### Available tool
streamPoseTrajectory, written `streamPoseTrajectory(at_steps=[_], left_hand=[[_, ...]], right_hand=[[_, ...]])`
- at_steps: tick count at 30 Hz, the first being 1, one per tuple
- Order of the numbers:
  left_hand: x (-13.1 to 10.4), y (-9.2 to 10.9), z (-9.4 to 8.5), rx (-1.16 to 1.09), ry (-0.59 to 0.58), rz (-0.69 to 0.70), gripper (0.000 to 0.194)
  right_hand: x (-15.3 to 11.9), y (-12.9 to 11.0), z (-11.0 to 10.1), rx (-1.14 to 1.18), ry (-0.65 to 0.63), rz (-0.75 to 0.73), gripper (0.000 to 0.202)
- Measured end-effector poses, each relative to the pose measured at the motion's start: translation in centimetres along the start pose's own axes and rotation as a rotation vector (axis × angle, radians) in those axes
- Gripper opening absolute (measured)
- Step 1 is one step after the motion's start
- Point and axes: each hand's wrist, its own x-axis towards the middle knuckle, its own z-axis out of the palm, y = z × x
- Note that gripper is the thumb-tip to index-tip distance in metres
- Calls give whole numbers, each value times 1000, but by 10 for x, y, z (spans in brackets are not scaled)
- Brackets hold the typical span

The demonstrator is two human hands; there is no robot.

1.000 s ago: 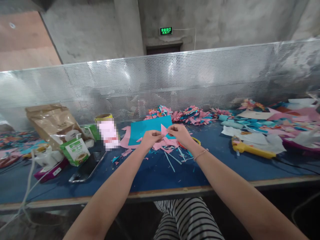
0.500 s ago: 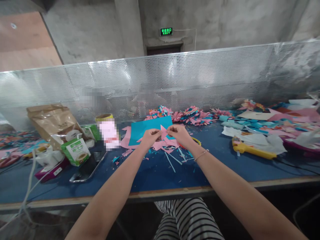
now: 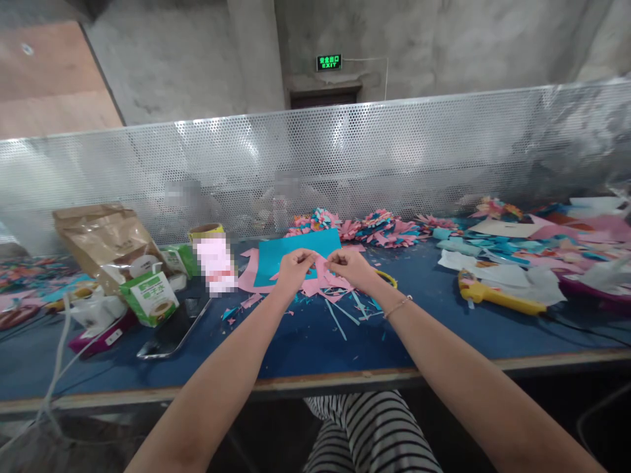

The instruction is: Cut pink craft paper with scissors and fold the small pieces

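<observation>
Pink paper sits between left hand and right hand, fingers clamped on it.

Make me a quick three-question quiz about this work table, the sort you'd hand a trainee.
1. True or false: the yellow glue gun lies to the right of the right hand.

2. Which thing lies flat on the table beside the nearer green-and-white box?
A) a plate
B) a phone
C) a hammer

3. Fill in the colour: the paper right between the fingertips of the left hand and those of the right hand is ____.

Key: 1 true; 2 B; 3 pink.
</observation>
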Motion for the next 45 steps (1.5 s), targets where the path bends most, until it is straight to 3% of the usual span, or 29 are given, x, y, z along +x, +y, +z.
streamPoseTrajectory(at_steps=[3,6,9,13,16,24,38,45], left_hand=[[0,-1,1,-97,28,-69,31],[1,-1,3,-303,60,-283,40],[0,2,4,-452,-38,-433,34],[-2,3,5,-409,-39,-306,28],[-1,0,4,-318,3,-248,29],[-1,-8,7,-169,-57,-175,30],[-2,-5,6,-99,5,-57,18],[2,-11,5,75,-23,51,20]], right_hand=[[-2,-3,-3,-62,75,-55,17],[-3,-5,-5,-137,179,-128,16],[-3,-4,-5,-227,206,-214,15],[-1,0,-1,-212,146,-239,15],[0,5,3,-77,120,-165,18],[1,6,3,72,1,21,25],[2,3,7,259,-52,160,23],[-1,-3,8,319,-70,213,23]])
